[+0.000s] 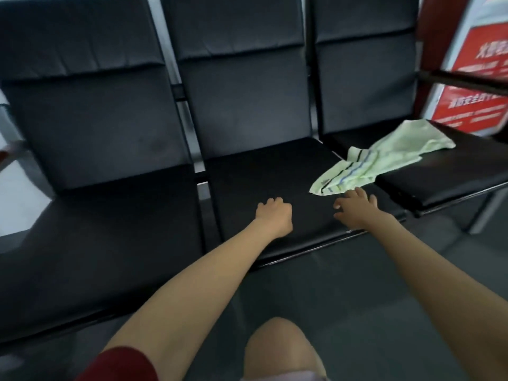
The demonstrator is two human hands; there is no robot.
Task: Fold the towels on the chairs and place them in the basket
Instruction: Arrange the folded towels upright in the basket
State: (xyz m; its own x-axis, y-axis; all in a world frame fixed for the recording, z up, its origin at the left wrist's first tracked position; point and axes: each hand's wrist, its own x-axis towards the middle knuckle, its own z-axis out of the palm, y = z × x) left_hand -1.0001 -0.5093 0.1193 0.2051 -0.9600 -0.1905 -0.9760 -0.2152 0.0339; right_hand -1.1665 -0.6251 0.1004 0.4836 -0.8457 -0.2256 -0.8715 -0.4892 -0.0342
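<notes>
Towel (384,158) lay crumpled across middle seat (261,171) and right seat (453,166), its long axis running near-left to far-right. Right hand (354,206), the nearer, reached its striped near corner with fingers spread and empty. Left hand (273,215) was clenched on nothing, farther left.

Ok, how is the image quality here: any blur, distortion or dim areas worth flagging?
Head view: dim overall, so the black chair seats lose detail. Head view: soft blur smears the text on the red poster and the stripes on the towel. Head view: the wide-angle lens bows the chair backs near the edges. The left hand and right hand are readable.
</notes>
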